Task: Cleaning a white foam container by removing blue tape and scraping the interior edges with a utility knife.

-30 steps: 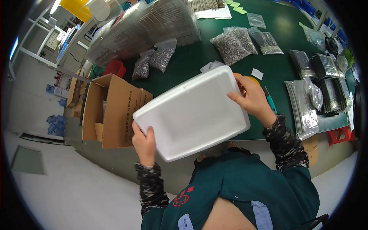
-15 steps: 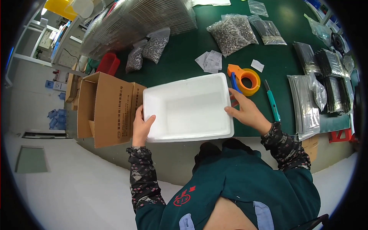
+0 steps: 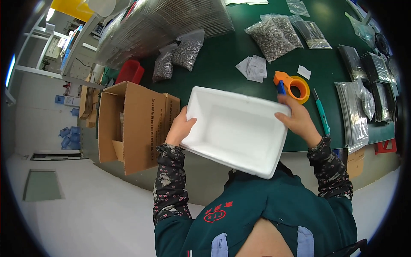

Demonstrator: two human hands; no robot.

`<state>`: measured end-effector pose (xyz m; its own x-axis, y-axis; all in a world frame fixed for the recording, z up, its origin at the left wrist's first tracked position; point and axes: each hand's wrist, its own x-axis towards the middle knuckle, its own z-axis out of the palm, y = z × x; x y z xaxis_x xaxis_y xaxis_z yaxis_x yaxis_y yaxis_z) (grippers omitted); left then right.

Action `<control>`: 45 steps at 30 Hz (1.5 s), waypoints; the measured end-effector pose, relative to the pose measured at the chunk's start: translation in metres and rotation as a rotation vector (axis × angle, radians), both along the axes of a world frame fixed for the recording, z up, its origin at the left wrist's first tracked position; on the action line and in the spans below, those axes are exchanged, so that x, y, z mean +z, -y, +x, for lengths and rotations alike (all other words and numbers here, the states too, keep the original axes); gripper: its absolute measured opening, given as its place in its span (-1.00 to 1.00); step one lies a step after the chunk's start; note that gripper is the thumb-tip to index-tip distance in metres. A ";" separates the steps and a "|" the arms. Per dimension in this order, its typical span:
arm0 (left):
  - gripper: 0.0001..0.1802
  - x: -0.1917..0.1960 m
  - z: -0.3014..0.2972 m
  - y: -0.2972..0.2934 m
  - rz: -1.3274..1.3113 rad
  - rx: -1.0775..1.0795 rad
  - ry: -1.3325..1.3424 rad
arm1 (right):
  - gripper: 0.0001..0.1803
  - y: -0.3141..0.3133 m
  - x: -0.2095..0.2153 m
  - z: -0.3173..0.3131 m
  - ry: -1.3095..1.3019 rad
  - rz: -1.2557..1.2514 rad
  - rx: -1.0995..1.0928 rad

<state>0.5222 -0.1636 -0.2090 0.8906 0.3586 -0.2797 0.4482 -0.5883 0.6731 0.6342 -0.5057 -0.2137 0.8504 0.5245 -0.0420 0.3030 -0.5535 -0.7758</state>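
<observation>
A white foam box [image 3: 237, 130] with nothing in it is held in front of me, tilted so its right end dips toward my body. My left hand [image 3: 181, 127] grips its left end, thumb over the rim. At the right end, my right hand [image 3: 301, 119] clasps the rim, its thumb on top and its other fingers partly hidden behind. Left of the foam box is an open cardboard carton [image 3: 143, 128] with printing on its side. An orange tape dispenser [image 3: 284, 79] with yellow tape lies just beyond my right hand, and a teal utility knife [image 3: 322, 112] is to its right.
Bags of small metal parts [image 3: 274, 37] lie at the back of the green table [image 3: 222, 64], with two smaller bags [image 3: 189, 49] near a red bin [image 3: 130, 72]. Paper slips [image 3: 255, 68] lie mid-table. Stacks of clear-bagged parts [image 3: 352, 113] line the right side.
The foam box has shifted right relative to the carton and turned clockwise, its right end now lower. Both hands keep hold of it. The whole view has also moved slightly.
</observation>
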 end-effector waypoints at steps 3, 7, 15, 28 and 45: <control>-0.45 0.009 0.008 0.007 0.067 -0.051 -0.044 | -0.55 0.009 0.004 -0.012 -0.067 0.019 -0.083; -0.45 0.010 0.016 0.009 0.134 -0.083 -0.064 | -0.63 0.065 -0.024 -0.012 0.198 -0.021 -0.413; -0.46 0.007 0.023 0.010 0.127 -0.098 -0.052 | -0.50 0.134 -0.100 -0.024 0.435 -0.754 -0.604; -0.45 0.005 0.024 0.014 0.108 -0.071 -0.024 | -0.68 0.184 -0.159 -0.034 0.657 -0.473 -0.647; -0.43 0.021 0.031 0.016 0.432 -0.236 -0.292 | -0.63 -0.095 0.065 -0.070 -0.083 0.148 0.077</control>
<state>0.5534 -0.1793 -0.1881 0.8684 0.2954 -0.3982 0.4021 -0.8895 0.2170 0.5644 -0.4103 -0.1485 0.8046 0.5931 -0.0278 0.2718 -0.4095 -0.8709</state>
